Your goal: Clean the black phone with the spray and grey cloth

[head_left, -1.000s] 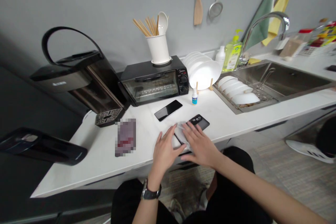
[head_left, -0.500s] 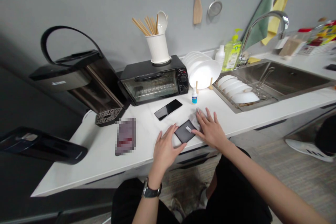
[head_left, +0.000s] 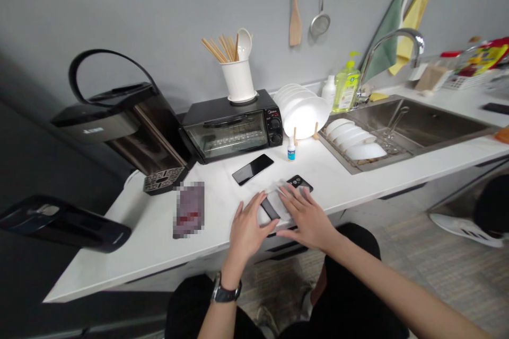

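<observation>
On the white counter, a flat dark item (head_left: 270, 209) lies between my two hands, partly covered by a pale thin cloth or tissue (head_left: 274, 196). My left hand (head_left: 248, 225) rests at its left edge with the fingers apart. Spread fingers of my right hand (head_left: 304, 214) press the pale cloth onto the item. Behind the right fingers lies a black phone with camera lenses (head_left: 304, 184), partly hidden. Another black phone (head_left: 253, 169) lies farther back, left of a small white and blue bottle (head_left: 291, 150).
A black toaster oven (head_left: 234, 127) holds a white utensil pot (head_left: 238, 79). Left stand a black appliance (head_left: 155, 132) and a dark bottle-like object (head_left: 67, 222); a pixelated packet (head_left: 190, 209) lies nearby. Racked plates (head_left: 304, 116) and a sink (head_left: 421, 127) are at the right.
My right hand has moved left with the pale cloth, over the dark item. The phone with camera lenses now shows behind it. My left hand stays at the item's left edge.
</observation>
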`<state>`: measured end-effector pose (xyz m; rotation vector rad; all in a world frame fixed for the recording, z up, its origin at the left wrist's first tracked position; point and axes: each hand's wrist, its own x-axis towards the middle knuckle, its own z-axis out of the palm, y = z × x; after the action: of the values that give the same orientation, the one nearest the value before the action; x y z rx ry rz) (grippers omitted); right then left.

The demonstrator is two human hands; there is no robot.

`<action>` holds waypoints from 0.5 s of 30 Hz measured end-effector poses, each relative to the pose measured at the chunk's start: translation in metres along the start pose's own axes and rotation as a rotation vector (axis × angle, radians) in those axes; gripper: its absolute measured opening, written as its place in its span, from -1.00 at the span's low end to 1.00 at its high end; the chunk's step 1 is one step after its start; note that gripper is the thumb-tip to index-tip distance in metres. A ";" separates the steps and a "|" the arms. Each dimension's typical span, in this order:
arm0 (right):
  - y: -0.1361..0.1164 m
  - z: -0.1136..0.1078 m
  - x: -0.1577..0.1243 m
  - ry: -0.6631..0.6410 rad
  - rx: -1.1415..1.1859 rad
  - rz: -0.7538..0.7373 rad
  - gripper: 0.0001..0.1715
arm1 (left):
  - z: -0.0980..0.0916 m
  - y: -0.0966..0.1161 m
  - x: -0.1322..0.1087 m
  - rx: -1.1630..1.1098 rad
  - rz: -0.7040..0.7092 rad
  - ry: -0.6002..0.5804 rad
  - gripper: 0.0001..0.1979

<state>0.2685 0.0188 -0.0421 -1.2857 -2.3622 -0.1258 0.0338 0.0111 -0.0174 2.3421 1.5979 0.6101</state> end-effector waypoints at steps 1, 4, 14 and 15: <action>-0.002 -0.001 0.000 0.001 0.000 0.019 -0.06 | 0.000 0.000 0.000 0.001 -0.002 0.002 -0.29; -0.007 -0.004 0.003 0.046 -0.018 0.165 -0.21 | 0.000 0.001 0.000 0.002 -0.005 0.006 -0.30; -0.005 -0.004 0.003 0.082 -0.024 0.143 -0.12 | 0.000 0.000 -0.001 0.000 -0.005 0.016 -0.29; -0.004 -0.005 0.001 0.059 -0.009 0.080 -0.08 | 0.000 0.001 -0.001 -0.003 -0.003 0.016 -0.28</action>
<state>0.2665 0.0158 -0.0367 -1.3599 -2.2595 -0.1479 0.0340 0.0095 -0.0178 2.3385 1.6059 0.6310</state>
